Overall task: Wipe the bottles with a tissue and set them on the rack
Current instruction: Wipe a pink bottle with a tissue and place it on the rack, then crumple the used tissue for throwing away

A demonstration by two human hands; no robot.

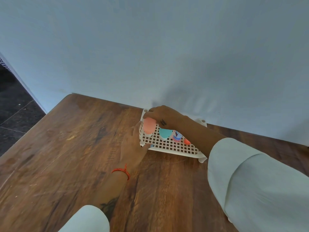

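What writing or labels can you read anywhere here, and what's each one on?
No text is readable.
Small pink bottle on the white rack: a blue label, its print too blurred to read.
Right hand: a small dark tattoo mark, not clearly a letter.

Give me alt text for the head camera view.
A right hand sets a coral bottle on a white lattice rack beside a teal bottle, while the left hand steadies the rack's near corner on a wooden table.
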